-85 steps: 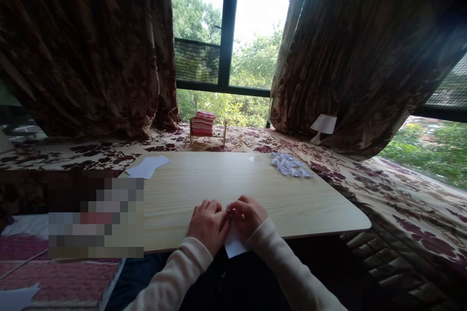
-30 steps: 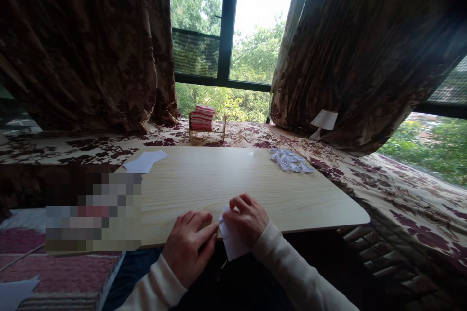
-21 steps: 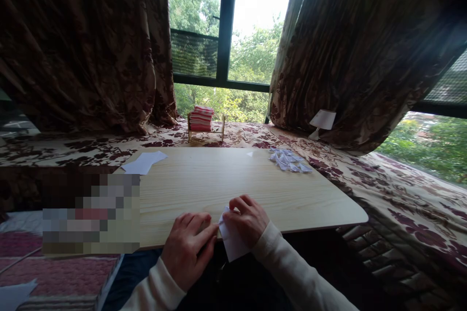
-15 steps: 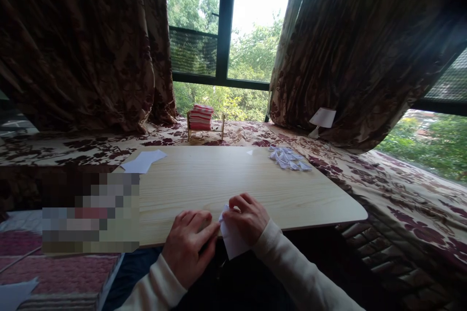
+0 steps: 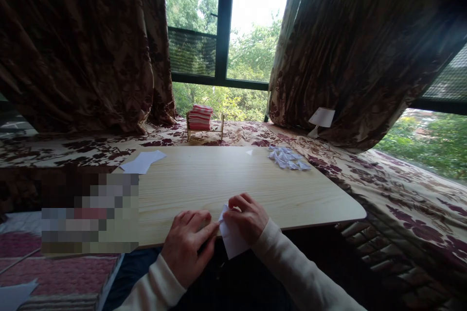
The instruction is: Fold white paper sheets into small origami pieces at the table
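A small white folded paper (image 5: 232, 241) hangs over the near edge of the light wooden table (image 5: 219, 180). My right hand (image 5: 246, 218) rests on its upper part with fingers curled, pinching the top corner. My left hand (image 5: 190, 245) lies beside it on the left, fingers stretched toward the paper's left edge and pressing there. Both arms wear cream sleeves.
A pile of small folded white paper pieces (image 5: 287, 159) lies at the table's far right. Flat white sheets (image 5: 143, 161) lie at the far left corner. A tiny wooden rack with striped cloth (image 5: 203, 121) and a small lamp (image 5: 320, 119) stand on the floral ledge. A blurred patch covers the table's left.
Since 2.8 s ago my left hand has slid back toward the table's near edge and the paper has turned under my right hand. Over the last second both hands have stayed nearly still.
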Motion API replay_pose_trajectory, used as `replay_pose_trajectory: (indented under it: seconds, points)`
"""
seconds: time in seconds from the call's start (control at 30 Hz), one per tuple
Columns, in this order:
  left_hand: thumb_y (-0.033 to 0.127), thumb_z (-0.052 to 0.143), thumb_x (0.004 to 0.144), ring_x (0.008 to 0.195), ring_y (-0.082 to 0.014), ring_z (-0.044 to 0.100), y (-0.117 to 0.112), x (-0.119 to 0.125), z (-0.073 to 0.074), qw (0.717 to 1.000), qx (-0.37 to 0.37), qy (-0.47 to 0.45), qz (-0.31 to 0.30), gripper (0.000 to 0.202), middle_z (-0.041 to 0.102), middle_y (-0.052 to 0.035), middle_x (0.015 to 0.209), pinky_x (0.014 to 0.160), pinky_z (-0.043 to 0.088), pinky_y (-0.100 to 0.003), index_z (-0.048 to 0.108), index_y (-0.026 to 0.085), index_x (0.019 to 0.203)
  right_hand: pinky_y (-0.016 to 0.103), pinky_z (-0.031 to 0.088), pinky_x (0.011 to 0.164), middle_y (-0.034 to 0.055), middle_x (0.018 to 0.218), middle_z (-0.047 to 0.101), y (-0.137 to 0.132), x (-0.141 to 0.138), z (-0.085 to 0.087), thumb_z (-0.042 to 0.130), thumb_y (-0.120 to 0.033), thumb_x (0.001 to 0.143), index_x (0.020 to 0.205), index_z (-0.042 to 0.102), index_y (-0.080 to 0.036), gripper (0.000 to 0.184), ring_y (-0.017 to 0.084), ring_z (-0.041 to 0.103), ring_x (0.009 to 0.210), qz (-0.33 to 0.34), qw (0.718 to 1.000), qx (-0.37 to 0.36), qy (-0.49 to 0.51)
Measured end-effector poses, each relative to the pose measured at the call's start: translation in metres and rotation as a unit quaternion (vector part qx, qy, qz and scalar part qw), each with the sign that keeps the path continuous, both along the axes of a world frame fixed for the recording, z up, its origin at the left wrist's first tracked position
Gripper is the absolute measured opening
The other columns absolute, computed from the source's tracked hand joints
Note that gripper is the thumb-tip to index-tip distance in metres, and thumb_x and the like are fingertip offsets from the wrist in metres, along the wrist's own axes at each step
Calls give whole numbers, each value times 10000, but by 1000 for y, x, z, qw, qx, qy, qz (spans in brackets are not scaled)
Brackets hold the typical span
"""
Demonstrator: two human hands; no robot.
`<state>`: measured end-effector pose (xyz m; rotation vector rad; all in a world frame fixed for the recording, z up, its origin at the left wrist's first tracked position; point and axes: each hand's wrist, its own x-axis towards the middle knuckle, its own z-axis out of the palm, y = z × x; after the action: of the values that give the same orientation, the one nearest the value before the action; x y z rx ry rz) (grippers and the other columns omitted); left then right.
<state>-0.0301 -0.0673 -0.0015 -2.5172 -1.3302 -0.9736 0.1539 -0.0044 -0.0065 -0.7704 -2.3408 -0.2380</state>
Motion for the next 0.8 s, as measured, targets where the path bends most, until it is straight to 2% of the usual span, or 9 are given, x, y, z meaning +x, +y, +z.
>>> replay_pose_trajectory:
  seconds: [0.27,0.53,0.8]
  points:
    - [186,457,782,914,-218,468,0,0,1,1000,-6,2,-1,261,554,-52,953,811,356,-420,599,256,990,256,398,636,56,767,537,-1,0,2,459,-126,821,697,631,-195,223,152,431,740,18,1000,21,-3]
    - [183,467,771,911,-214,480,-1,1,3,1000,1,7,3,264,562,-49,950,813,370,-410,608,254,983,254,374,623,40,790,542,0,-1,2,475,-122,812,701,628,-211,209,148,435,752,2,999,34,-20]
    - [154,449,774,933,-223,477,1,-2,-2,1000,24,2,-4,283,571,-85,978,862,355,-431,567,163,1031,253,369,632,31,802,547,-2,-1,0,514,-115,789,703,623,-212,170,149,435,760,-15,999,23,-20]
